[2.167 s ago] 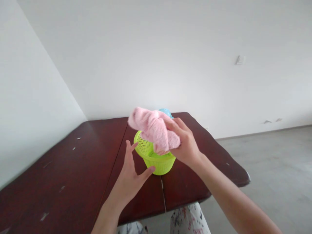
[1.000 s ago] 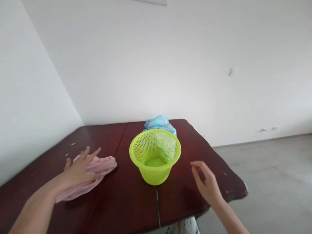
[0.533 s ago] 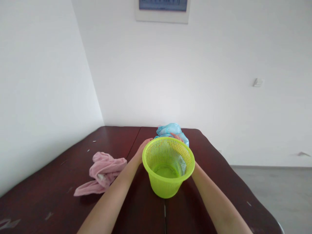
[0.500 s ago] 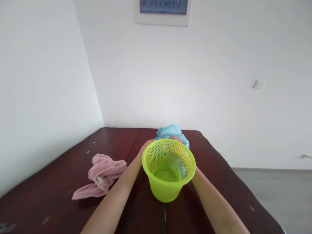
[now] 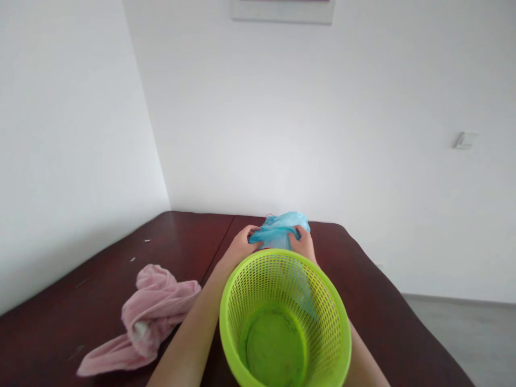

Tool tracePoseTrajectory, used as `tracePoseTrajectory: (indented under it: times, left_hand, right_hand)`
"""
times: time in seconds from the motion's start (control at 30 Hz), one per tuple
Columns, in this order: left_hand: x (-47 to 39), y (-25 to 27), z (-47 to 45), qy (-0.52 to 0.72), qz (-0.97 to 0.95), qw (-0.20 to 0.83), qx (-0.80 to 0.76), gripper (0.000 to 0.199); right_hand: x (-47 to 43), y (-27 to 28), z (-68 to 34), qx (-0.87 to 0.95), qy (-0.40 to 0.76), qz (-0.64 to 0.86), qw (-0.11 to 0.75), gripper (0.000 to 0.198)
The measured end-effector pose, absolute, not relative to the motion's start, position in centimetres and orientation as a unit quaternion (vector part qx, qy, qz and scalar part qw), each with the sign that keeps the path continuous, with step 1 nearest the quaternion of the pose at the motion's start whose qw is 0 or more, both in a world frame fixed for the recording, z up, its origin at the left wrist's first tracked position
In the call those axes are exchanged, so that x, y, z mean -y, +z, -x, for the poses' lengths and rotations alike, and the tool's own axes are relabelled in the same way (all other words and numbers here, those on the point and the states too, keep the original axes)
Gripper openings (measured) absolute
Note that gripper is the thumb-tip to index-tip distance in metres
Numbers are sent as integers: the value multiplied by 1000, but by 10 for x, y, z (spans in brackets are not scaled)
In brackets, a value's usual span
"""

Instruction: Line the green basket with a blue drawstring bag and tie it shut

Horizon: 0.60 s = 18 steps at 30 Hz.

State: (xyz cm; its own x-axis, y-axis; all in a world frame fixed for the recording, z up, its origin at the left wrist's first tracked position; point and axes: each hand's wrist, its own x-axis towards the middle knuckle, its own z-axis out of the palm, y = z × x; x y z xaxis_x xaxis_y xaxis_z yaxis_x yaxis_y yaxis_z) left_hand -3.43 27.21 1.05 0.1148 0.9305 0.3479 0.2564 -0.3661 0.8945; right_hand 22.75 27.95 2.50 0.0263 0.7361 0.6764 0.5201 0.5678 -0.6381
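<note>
A light-blue plastic bag [image 5: 278,232] lies crumpled toward the far end of the table. My left hand [image 5: 242,243] pinches its left edge, and my right hand [image 5: 303,242] grips its right side, thumb inward. Between my forearms, nearer to me, stands a lime-green mesh basket [image 5: 276,344] with its mouth tilted toward me; only a dark-marked bottom shows inside. Some bluish film shows through the basket's right wall. To the left of my left forearm rests a rumpled pink cloth [image 5: 155,309].
The dark red-brown table [image 5: 185,236] has a seam along it and small pale scraps on its left part. White walls stand behind and to the left. A switch [image 5: 465,140] is on the back wall; grey floor [image 5: 451,328] lies to the right.
The view has tipped down and come closer, so the basket looks larger and lower. Both hands, mostly hidden behind the basket before, now show with the bag in their fingers.
</note>
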Motion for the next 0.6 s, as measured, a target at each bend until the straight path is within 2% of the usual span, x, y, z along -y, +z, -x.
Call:
tracePoseTrajectory:
  times: [0.07,0.17,0.27,0.37,0.43,0.53,0.6]
  left_hand:
    - [-282,24,38,498,-673,307,-452,50]
    - [-283,44,41,526,-665,316,-427,55]
    - [-273,62,38,547,-610,457,-346,66]
    - [-260,72,27,567,-550,559,-253,73]
    - [-254,75,16,564,-539,591,-205,73]
    - [-250,74,2,538,-557,609,-174,69]
    - [-252,71,-2,528,-592,577,-195,64]
  right_hand:
    - [-290,23,-231,651,113,483,575,28]
    - [-294,25,-239,618,134,500,592,33]
    - [-285,34,-243,603,149,470,627,36]
    - [-270,46,-243,622,199,367,662,33]
    - [-263,52,-241,654,262,329,629,29]
    - [-263,51,-238,686,309,339,565,40]
    - [-268,46,-235,695,307,345,551,47]
